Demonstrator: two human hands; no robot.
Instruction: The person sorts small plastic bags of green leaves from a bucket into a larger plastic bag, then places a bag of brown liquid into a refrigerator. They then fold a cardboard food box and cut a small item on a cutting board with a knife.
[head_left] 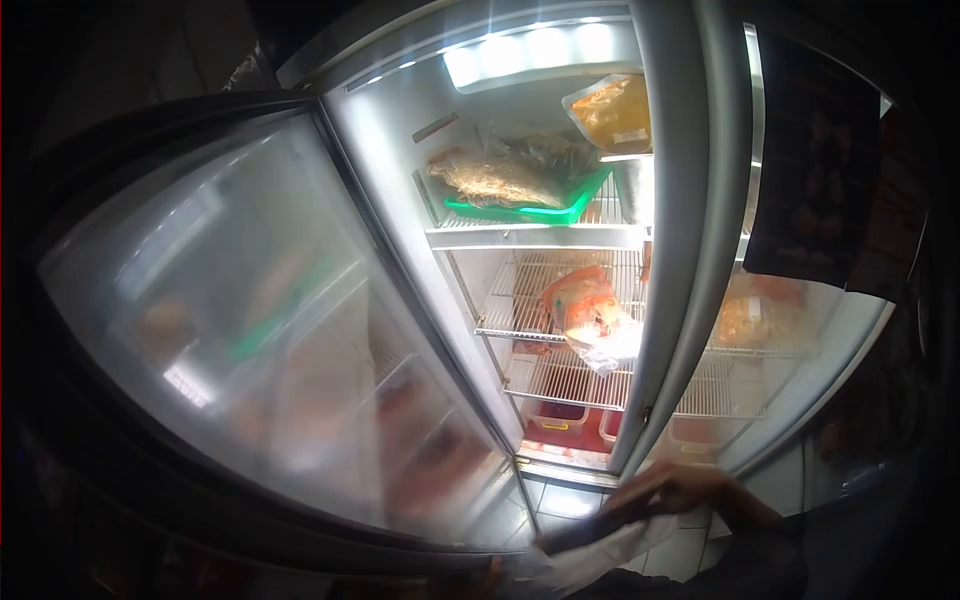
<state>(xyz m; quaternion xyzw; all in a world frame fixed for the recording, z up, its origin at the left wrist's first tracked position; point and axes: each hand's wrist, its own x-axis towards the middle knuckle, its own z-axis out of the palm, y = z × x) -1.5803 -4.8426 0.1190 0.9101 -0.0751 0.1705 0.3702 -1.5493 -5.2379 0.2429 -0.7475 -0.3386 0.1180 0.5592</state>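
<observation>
My right hand (672, 489) reaches in from the lower right, in front of the fridge. Its fingers are closed on a dark, flat, long object (590, 530) whose kind I cannot make out. A pale, see-through plastic bag (585, 562) hangs beneath that object. A dim patch at the bottom edge, beside the open glass door (250, 330), may be part of my left hand (492, 578); its fingers are too dark to read. The upright fridge (540, 465) stands open and lit ahead.
On the upper shelf, a green tray (530, 213) carries a bagged pale food (500, 180), beside a bag of yellowish food (612, 115). Lower down lies a bag of orange-pink food (590, 305). Plastic bins (558, 422) sit at the bottom. A second glass door (790, 370) is at right.
</observation>
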